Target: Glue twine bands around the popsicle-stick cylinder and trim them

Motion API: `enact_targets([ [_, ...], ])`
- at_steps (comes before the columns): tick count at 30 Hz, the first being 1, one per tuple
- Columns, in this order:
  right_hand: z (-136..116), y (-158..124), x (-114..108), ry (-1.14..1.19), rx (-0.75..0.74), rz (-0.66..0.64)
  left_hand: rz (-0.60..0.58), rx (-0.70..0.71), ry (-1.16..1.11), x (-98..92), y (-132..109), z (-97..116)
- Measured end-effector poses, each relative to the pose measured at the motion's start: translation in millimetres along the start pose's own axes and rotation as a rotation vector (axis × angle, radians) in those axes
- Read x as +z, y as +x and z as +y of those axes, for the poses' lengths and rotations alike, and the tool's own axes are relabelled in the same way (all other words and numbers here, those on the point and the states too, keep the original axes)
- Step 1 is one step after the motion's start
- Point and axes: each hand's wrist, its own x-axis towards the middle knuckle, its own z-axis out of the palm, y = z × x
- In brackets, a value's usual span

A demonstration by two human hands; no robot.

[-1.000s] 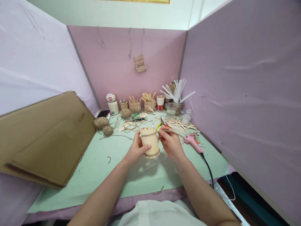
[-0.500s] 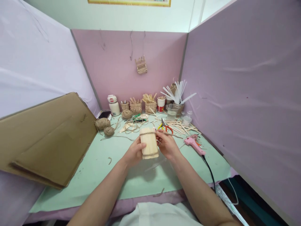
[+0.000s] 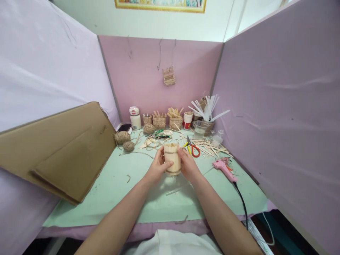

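A small cup made of wooden sticks (image 3: 172, 159), bound with twine near its top and bottom, is held upright between both hands above the green mat (image 3: 114, 191). My left hand (image 3: 156, 168) wraps its left side with the thumb across the front. My right hand (image 3: 187, 164) grips its right side, fingers closed against the sticks. Red-handled scissors (image 3: 193, 148) lie just beyond my right hand.
A pink glue gun (image 3: 224, 169) with a black cord lies to the right. Twine balls (image 3: 124, 140), loose sticks (image 3: 209, 147), stick-filled baskets (image 3: 167, 121) and a white bottle (image 3: 135, 117) line the back. A folded cardboard sheet (image 3: 55, 148) leans at the left. Purple panels enclose the desk.
The view has shifted left, so things sit further right in frame. The stick cup has turned from tilted to upright, and my right hand has closed onto its side.
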Motion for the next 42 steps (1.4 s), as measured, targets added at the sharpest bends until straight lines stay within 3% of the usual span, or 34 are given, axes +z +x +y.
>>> enact_targets([
  [6,15.7,2.8,-8.1,-0.082,-0.165,0.004,-0.066,0.068,0.016,-1.3,-2.0,-1.8],
  [13,18.2,-6.9,-7.6,-0.199,-0.277,-0.087,0.037,0.134,0.111,5.5,-8.2,6.1],
  [17,14.1,-11.5,-6.7,-0.204,-0.323,-0.159,0.030,0.189,0.159,7.0,-11.0,9.2],
  [27,13.0,-12.7,-5.2,-0.194,-0.288,-0.068,-0.001,0.200,0.137,4.9,-12.0,6.5],
  [42,11.8,-12.1,-3.4,-0.128,-0.195,-0.068,0.034,0.128,0.036,6.3,-9.4,5.9],
])
